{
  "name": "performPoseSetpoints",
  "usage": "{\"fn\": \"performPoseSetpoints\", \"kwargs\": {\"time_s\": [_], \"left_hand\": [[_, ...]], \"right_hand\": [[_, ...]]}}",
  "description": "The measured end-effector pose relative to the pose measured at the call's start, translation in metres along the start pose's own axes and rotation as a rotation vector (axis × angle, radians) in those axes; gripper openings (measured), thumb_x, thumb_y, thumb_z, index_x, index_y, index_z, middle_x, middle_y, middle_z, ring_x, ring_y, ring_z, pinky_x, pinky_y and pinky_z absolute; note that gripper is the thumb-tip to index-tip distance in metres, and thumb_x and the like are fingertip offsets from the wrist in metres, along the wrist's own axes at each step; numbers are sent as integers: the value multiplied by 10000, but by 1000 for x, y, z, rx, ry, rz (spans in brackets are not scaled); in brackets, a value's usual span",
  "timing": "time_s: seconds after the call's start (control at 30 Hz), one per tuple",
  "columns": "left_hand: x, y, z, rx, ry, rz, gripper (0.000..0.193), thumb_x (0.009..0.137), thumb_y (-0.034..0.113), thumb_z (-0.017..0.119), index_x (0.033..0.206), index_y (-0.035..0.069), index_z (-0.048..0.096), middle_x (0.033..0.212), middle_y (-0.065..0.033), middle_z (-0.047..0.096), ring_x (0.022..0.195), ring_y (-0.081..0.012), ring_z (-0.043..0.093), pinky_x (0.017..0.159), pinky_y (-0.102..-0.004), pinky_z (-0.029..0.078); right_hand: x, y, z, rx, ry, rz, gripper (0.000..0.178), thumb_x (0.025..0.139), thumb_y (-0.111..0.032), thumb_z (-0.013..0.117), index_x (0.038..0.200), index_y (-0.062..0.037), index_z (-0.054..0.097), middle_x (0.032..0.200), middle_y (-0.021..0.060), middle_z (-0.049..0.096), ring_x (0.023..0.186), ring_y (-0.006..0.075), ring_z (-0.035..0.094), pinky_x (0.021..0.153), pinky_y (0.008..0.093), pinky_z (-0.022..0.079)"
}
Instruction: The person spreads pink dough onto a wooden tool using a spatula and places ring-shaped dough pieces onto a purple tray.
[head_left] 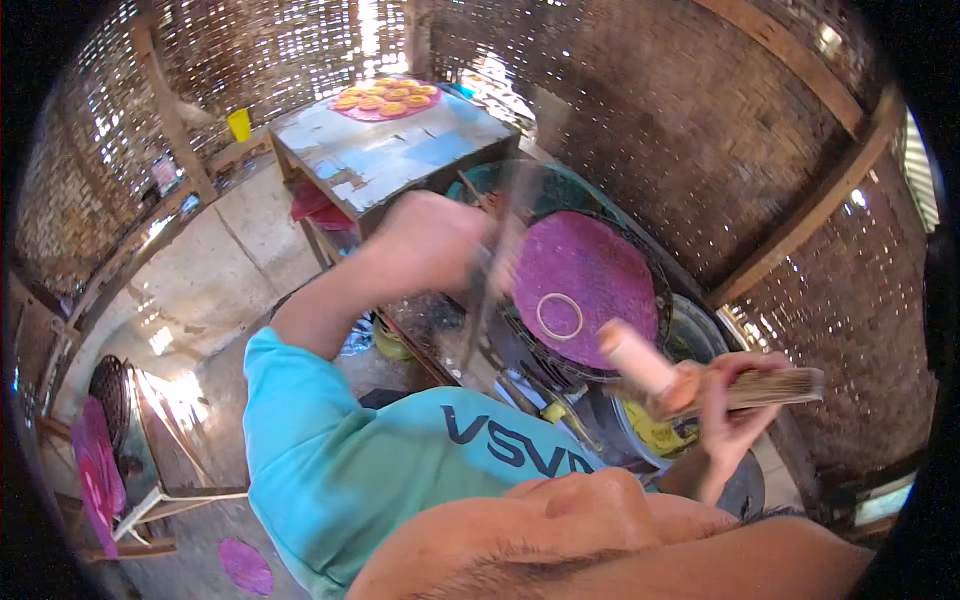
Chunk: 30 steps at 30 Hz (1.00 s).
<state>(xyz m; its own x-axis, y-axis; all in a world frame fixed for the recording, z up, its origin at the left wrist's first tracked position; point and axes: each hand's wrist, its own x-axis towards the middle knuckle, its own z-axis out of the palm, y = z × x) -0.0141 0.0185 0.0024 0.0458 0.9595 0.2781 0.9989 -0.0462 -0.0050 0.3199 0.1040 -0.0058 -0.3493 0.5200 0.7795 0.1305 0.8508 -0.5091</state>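
Left hand: while motion blurs it, your fingers look curled at a long thin strip; whether you grip it, you cannot tell.
Right hand: yours is half closed around a flat brown bundle, just beside a blurred pale roll.
Ring: on the purple mat, near its lower-left edge.
Tabletop: yellow rounds along its far edge.

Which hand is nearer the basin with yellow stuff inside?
Right. The right hand shows just right of the basin; the left hand shows farther off, up and left.
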Motion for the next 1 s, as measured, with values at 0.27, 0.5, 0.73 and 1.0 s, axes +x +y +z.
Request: {"fn": "performPoseSetpoints", "kwargs": {"time_s": [0.27, 0.5, 0.73, 1.0], "left_hand": [[22, -10, 80, -1514, 6, 374, 240, 772, 198, 606, 945, 41, 551, 1203, -202, 466, 912, -192, 559, 754, -291, 463], [19, 17, 101, -1854, 679, 273, 383, 710, 441, 653, 1005, 219, 552, 1260, -138, 368, 1132, -312, 398, 934, -480, 347], [-48, -83, 101, -2098, 960, 100, 379, 708, 451, 642, 995, 218, 559, 1272, -100, 383, 1181, -313, 339, 962, -523, 289], [-63, -84, 63, -2084, 1275, 72, 605, 730, 353, 589, 1234, 74, 403, 1190, -81, 498, 1031, -281, 509, 1016, -616, 72]], "right_hand": [[24, 44, 56, 557, 905, -170, 149, 784, -88, 491, 890, -41, 398, 735, 126, 535, 669, 191, 538, 645, 352, 471], [-26, 50, 158, 1234, 309, 169, 353, 825, -27, 500, 1131, -126, 354, 1091, 106, 484, 1118, 288, 425, 944, 427, 336], [-134, 113, 140, 1127, -452, 1161, 410, 838, -248, 560, 1131, -4, 408, 959, 110, 545, 877, 176, 559, 738, 303, 488], [-160, 166, 144, 1276, 165, 1404, 474, 850, -385, 501, 1117, -7, 400, 1020, 137, 519, 909, 247, 561, 706, 356, 514]]}}
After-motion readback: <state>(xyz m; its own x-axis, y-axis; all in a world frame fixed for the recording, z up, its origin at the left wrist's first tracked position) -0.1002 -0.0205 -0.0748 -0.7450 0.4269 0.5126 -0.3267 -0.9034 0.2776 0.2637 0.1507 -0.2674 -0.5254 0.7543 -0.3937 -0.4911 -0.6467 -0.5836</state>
